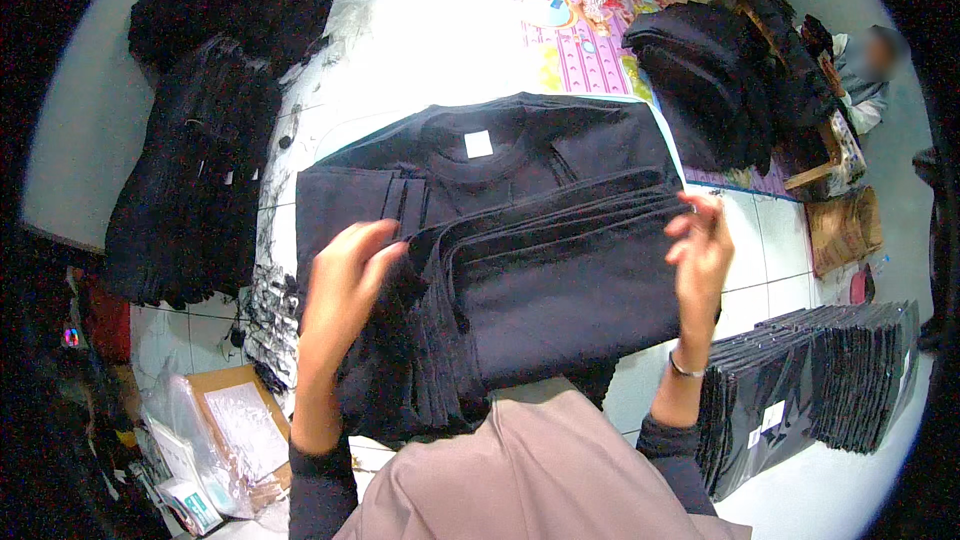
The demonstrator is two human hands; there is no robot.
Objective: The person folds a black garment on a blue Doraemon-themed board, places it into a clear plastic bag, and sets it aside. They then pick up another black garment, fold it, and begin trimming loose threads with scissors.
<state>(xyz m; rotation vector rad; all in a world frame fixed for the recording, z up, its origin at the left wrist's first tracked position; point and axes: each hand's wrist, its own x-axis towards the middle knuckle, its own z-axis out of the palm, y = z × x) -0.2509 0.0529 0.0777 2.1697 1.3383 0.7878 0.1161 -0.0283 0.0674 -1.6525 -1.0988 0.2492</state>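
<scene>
A black T-shirt [560,310] lies partly folded in front of me, its layered edges running across the middle. Beneath its far end, more black shirt fabric shows a round neckline with a white label [479,144]. My left hand [350,265] is at the left end of the layered edge, thumb and fingers closing at the fabric's corner. At the opposite end, my right hand [703,255] has curled fingers at the right corner of the same edge. The fingertips partly hide the contact at both corners.
Tall heaps of black garments [195,180] stand at the left. Another black pile [710,80] lies at the far right, near a seated person [865,75]. Bagged black garments [810,370] stand in rows at the near right. A cardboard piece [240,420] leans at the near left.
</scene>
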